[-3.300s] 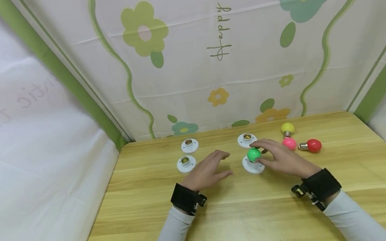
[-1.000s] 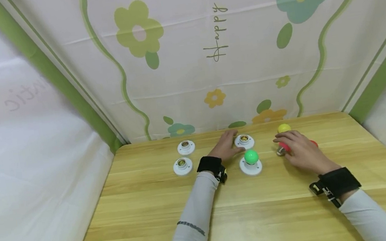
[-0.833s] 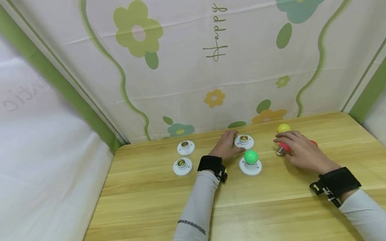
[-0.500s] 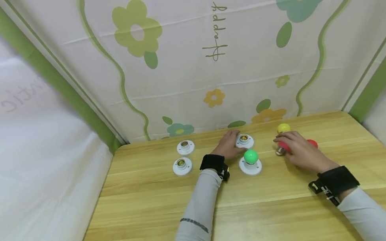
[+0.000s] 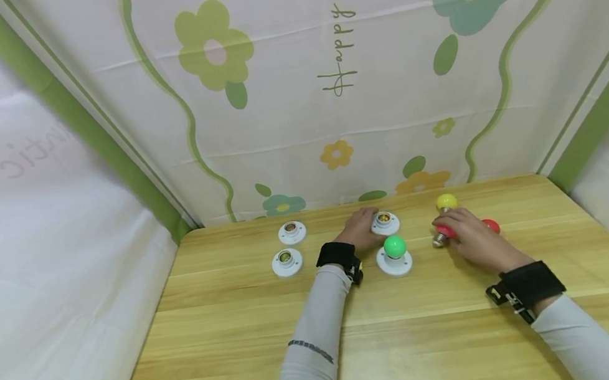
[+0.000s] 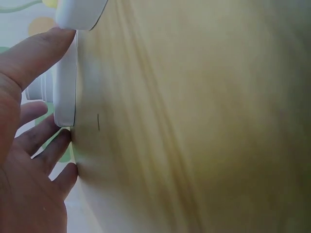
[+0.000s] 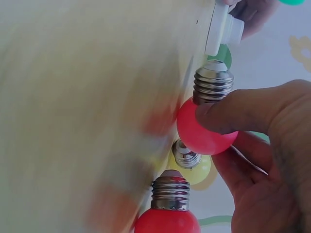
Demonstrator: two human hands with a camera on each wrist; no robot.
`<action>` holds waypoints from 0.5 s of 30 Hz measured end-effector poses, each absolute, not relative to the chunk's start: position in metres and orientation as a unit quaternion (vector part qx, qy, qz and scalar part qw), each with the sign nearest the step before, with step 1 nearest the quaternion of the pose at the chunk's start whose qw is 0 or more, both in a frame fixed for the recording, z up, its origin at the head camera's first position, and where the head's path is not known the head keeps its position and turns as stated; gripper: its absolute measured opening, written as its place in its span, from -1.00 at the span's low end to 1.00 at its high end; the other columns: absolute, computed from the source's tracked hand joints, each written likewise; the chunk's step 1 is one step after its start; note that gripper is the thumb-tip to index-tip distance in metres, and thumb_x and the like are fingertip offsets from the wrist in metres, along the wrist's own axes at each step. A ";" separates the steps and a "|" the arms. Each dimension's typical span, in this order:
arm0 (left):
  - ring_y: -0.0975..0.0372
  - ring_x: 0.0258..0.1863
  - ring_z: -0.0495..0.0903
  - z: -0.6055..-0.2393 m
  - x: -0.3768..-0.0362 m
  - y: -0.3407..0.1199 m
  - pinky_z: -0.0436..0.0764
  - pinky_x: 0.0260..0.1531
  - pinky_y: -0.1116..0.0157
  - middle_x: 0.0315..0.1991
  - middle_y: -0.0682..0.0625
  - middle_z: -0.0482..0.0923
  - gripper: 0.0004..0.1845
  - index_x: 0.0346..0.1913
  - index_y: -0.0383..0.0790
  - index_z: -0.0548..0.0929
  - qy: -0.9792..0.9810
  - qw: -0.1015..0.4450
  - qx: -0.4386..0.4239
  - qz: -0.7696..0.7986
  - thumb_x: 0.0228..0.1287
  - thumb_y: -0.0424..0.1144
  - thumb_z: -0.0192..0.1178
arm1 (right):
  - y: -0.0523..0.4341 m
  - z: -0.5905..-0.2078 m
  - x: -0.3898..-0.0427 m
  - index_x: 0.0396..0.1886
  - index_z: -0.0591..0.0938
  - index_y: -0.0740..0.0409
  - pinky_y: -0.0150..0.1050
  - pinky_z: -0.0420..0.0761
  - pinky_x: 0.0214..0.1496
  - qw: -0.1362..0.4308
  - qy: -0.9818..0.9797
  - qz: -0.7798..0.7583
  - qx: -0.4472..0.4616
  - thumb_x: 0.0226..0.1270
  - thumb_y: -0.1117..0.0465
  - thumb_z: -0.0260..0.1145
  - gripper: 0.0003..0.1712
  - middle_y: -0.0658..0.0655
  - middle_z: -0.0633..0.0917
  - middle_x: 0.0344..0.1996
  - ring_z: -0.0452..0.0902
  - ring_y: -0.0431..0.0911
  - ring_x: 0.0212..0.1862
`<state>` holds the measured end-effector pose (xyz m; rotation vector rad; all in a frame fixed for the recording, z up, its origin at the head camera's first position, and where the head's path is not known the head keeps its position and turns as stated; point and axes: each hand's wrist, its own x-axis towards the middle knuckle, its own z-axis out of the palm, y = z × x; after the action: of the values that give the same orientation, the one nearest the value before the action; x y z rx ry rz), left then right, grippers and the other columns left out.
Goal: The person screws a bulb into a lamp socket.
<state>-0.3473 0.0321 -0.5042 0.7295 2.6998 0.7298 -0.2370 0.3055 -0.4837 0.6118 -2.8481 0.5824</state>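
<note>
My right hand (image 5: 476,238) pinches a pink light bulb (image 7: 206,128) between thumb and fingers, its metal screw base (image 5: 440,240) pointing left. At the back right lamp socket (image 5: 385,223), which has no bulb in it, my left hand (image 5: 359,231) holds the round white base at its left edge, thumb in front and fingers behind. Just in front of that stands a socket with a green bulb (image 5: 395,247) upright in it. A yellow bulb (image 5: 446,202) and a red bulb (image 5: 491,226) lie beside my right hand, the red one partly hidden by it.
Two more white sockets without bulbs stand to the left, one at the back (image 5: 292,233) and one nearer (image 5: 287,262). The wooden table (image 5: 412,341) ends at a printed curtain (image 5: 293,91) behind, with cloth on both sides.
My right hand has let go of the green bulb, moved right and taken hold of the pink bulb. My left hand has moved right and back to the rear right socket.
</note>
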 end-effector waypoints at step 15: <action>0.08 0.45 0.39 -0.507 -0.348 0.030 0.44 0.46 0.13 0.51 -0.05 0.34 -0.18 0.63 0.00 0.34 0.928 0.125 0.251 0.244 0.40 0.05 0.42 | 0.304 -0.483 -0.235 0.26 0.64 0.36 0.42 0.42 0.43 0.082 -0.956 0.194 0.202 0.31 0.51 0.41 -0.50 0.48 0.61 0.30 0.43 0.45 0.41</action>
<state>-0.3482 0.0303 -0.5072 0.7314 2.7051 0.7096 -0.2346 0.3041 -0.4834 0.6043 -2.8579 0.5807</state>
